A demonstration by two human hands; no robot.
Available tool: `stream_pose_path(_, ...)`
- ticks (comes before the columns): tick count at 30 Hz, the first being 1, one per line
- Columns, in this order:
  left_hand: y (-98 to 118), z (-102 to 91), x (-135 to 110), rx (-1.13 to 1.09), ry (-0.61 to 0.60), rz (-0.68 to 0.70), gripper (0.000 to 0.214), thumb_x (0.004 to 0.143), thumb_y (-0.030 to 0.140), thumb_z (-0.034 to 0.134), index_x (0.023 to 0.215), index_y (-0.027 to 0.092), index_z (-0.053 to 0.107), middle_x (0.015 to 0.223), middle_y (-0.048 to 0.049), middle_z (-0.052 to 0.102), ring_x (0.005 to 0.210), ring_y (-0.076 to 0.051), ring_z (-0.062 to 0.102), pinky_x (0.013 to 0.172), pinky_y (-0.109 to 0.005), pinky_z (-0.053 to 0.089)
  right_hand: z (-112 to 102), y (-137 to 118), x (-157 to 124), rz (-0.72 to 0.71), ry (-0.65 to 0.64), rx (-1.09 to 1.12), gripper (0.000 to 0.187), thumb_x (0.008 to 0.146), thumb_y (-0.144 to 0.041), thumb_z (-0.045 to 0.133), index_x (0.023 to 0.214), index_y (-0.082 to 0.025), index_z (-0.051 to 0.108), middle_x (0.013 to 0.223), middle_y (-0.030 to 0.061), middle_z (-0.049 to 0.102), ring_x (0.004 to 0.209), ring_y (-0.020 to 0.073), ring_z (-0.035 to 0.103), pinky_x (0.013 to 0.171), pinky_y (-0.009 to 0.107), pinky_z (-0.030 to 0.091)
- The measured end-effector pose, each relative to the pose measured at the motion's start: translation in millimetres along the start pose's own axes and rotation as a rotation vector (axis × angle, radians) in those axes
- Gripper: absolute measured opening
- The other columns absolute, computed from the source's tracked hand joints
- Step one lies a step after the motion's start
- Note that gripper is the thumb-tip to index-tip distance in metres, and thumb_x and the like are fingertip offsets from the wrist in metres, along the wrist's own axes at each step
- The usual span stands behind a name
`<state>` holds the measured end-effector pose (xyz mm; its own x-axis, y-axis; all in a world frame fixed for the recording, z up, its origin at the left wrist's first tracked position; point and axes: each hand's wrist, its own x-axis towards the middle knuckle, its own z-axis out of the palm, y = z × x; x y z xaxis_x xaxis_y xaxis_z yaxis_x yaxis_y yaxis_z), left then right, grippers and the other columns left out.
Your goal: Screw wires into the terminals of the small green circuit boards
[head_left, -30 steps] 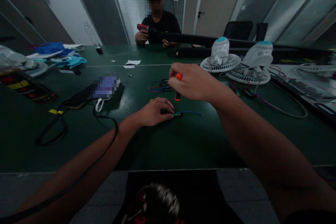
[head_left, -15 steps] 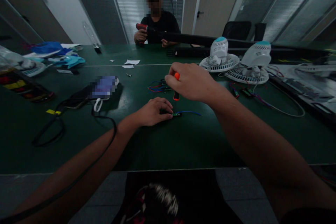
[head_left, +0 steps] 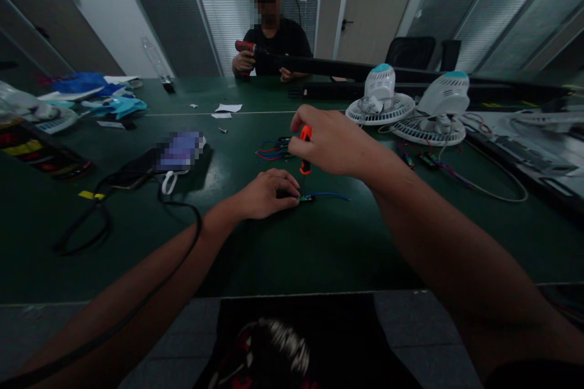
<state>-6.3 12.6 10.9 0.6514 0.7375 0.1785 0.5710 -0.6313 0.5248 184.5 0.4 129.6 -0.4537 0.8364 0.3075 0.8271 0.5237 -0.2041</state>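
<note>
My left hand rests on the green table, fingers curled, pinning a small green circuit board with a blue wire trailing right. My right hand is closed around an orange-and-black screwdriver, held upright with its tip down on the board. A bundle of red and blue wires lies just behind the hands.
Two white desk fans lie face down at the right with loose wires. A black cable and a blurred phone lie at the left. Across the table a person holds a red power tool.
My right hand with the screwdriver has shifted slightly left and down, turning the handle. My left hand has stayed on the board.
</note>
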Motion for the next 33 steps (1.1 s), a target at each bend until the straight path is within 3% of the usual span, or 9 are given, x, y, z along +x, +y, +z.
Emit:
stream_pose_path(7, -0.1, 0.5, 0.2, -0.001, 0.0, 0.012, 0.013, 0.09, 0.03, 0.071, 0.093, 0.021, 0.079, 0.115, -0.0067, 0.073, 0.112, -0.024, 0.066, 0.107, -0.045, 0.048, 0.7, 1.0, 0.4, -0.017, 0.011, 0.019, 0.04, 0.088, -0.032, 0.052, 0.119, -0.012, 0.067, 0.103, 0.0134, 0.073, 0.084, 0.0239, 0.061, 0.072, 0.036, 0.036)
stream_pose_path(13, 1.4, 0.4, 0.3, -0.001, -0.008, 0.003, 0.015, 0.09, 0.031, 0.07, 0.094, 0.02, 0.079, 0.115, -0.0072, 0.073, 0.113, -0.024, 0.066, 0.108, -0.045, 0.047, 3.7, 2.3, 2.5, -0.004, 0.003, 0.062, 0.028, 0.093, -0.038, 0.049, 0.098, -0.018, 0.068, 0.092, 0.0089, 0.072, 0.08, 0.0216, 0.058, 0.068, 0.035, 0.032)
stream_pose_path(19, 0.7, 0.5, 0.0, -0.012, -0.003, -0.006, 0.014, 0.09, 0.031, 0.07, 0.093, 0.021, 0.079, 0.116, -0.0067, 0.073, 0.112, -0.023, 0.066, 0.107, -0.044, 0.048, 5.6, 0.8, 3.5, -0.019, 0.02, 0.066, 0.059, 0.103, -0.065, 0.035, 0.089, -0.019, 0.068, 0.093, 0.0082, 0.071, 0.085, 0.0212, 0.061, 0.067, 0.033, 0.03)
stream_pose_path(25, 2.0, -0.1, 0.5, -0.001, -0.005, -0.014, 0.012, 0.089, 0.03, 0.071, 0.094, 0.022, 0.08, 0.116, -0.0055, 0.074, 0.113, -0.023, 0.066, 0.107, -0.044, 0.048, 6.1, 0.5, 4.0, 0.011, 0.04, 0.019, 0.029, 0.097, -0.034, 0.048, 0.103, -0.016, 0.07, 0.094, 0.0098, 0.073, 0.081, 0.0218, 0.06, 0.067, 0.034, 0.031)
stream_pose_path(33, 1.9, -0.2, 0.3, -0.01, -0.002, -0.009, 0.012, 0.089, 0.03, 0.071, 0.092, 0.022, 0.08, 0.115, -0.0062, 0.073, 0.111, -0.024, 0.066, 0.105, -0.044, 0.05, 4.7, 3.6, 3.6, 0.006, 0.023, 0.046, 0.029, 0.09, -0.031, 0.052, 0.109, -0.014, 0.068, 0.098, 0.0108, 0.072, 0.08, 0.0217, 0.056, 0.069, 0.035, 0.033)
